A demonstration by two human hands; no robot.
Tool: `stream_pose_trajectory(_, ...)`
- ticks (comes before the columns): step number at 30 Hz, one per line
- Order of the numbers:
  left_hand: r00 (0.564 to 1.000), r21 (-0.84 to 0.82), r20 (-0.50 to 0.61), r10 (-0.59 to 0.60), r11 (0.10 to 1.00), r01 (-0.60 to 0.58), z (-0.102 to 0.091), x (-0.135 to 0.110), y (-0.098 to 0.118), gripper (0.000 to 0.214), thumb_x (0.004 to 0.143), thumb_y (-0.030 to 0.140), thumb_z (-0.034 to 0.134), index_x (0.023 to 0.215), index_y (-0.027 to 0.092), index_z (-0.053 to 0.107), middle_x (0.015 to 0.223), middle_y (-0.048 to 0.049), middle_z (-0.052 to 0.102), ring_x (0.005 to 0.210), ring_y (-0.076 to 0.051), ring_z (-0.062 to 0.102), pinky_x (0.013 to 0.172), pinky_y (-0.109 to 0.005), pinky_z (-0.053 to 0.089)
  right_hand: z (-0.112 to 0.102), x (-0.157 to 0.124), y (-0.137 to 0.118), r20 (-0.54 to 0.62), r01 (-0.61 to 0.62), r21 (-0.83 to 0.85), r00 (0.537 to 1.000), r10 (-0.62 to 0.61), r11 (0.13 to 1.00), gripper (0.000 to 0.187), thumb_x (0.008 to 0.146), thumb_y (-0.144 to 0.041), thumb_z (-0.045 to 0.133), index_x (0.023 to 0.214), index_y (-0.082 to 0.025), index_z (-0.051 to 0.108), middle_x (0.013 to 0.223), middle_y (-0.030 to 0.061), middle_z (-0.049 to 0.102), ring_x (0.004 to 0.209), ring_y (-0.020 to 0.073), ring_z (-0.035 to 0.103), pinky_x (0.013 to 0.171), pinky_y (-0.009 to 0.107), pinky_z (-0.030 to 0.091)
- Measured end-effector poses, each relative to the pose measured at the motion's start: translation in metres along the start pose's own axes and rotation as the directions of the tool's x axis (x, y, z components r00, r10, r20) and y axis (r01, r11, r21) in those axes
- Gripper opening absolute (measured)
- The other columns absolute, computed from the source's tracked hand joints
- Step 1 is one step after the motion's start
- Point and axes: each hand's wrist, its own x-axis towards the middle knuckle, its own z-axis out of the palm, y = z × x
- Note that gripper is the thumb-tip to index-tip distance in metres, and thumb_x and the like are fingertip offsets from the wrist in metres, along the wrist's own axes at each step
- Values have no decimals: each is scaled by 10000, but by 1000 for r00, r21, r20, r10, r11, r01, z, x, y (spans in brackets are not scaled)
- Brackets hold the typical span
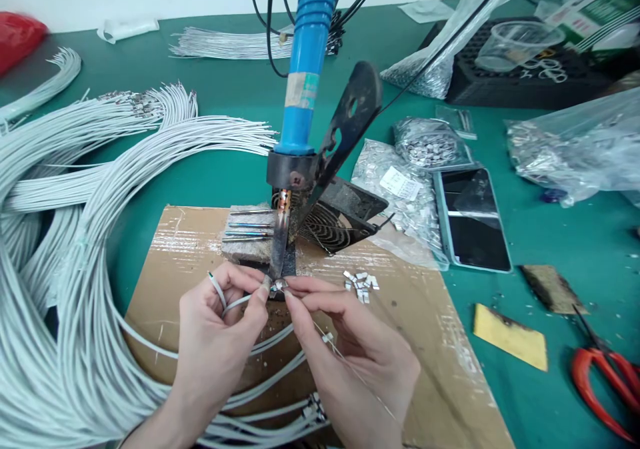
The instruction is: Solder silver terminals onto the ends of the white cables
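A soldering iron [301, 89] with a blue handle is clamped upright in a black stand, its tip pointing down. Just under that tip, my left hand [220, 329] is closed on a white cable [237, 303], which loops between its fingers. My right hand [355, 355] pinches at the same spot, its fingertips almost meeting the left ones around a small shiny metal piece [278, 286]. A thin silvery solder wire [367, 385] runs through the right hand; fingers partly hide its end. Small metal tabs [361, 285] lie loose on the cardboard [425, 342] to the right.
Large bundles of white cables [100, 235] fill the left side; metal-tipped cables [314, 409] lie below my hands. Behind the iron sits a small fan [333, 225]. Rightward are bags of metal parts [433, 143], a phone [473, 219], a yellow sponge [510, 335] and red-handled cutters [603, 375].
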Motion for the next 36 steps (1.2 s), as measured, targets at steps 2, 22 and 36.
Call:
stream_pose_trajectory(2,1000,3,-1,2,1000,-2,0,-1,-1,140,788,108,770,699,195,705,840,2,783,753,-93,749,693,-100,557,0,-1,1,2,9,-1,1000,-9,1000,175,911,-92,726,830,-247,717,983,15,817,932,170,788,843,273,609)
stream_pose_trajectory(22,999,-28,-40,8,1000,-9,4,1,5,128,736,122,781,653,184,705,779,0,768,685,-91,725,649,-105,556,3,1,3,-3,46,9,999,-46,999,179,901,-82,735,832,-247,721,962,-12,821,892,139,789,843,230,613)
stream_pose_trajectory(36,999,6,25,32,999,-32,-3,-1,-4,138,822,128,766,712,199,722,852,7,781,763,-90,747,707,-102,560,0,0,5,7,69,-3,998,-69,998,187,905,-77,729,837,-250,707,970,-30,815,908,122,788,858,207,606)
